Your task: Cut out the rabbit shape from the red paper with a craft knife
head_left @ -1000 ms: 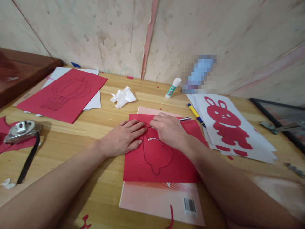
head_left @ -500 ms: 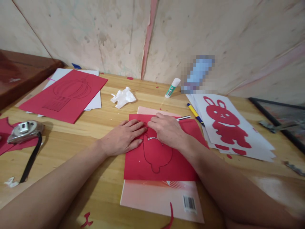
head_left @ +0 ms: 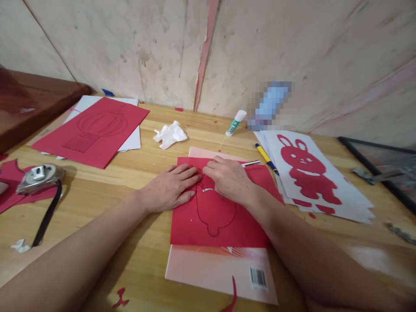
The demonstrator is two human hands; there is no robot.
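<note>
A sheet of red paper [head_left: 188, 229] with a dark drawn outline lies on a pink booklet [head_left: 214, 268]. My left hand [head_left: 173, 188] rests flat on the sheet's left edge, fingers stretched out beside the drawing. Closed over the upper part of the outline is my right hand [head_left: 229, 177], its fingertips close to those of the left. Past its far side sticks out the silver-and-black end of a slim craft knife [head_left: 251, 163]; the tip is hidden by the fingers. A narrow opening in the red paper, pale inside, shows just below the right fingers.
At left are red paper with a lantern drawing [head_left: 94, 134] and a tape measure [head_left: 40, 177]. Crumpled tissue [head_left: 171, 134] and a glue stick [head_left: 236, 123] stand behind. At right lie a yellow-and-blue pen [head_left: 266, 158], white sheets with a red rabbit [head_left: 307, 169], and a black frame [head_left: 377, 169].
The view has shifted slightly, so the surroundings sit a little lower and further right. Both hands keep nearly the same place on the red paper.
</note>
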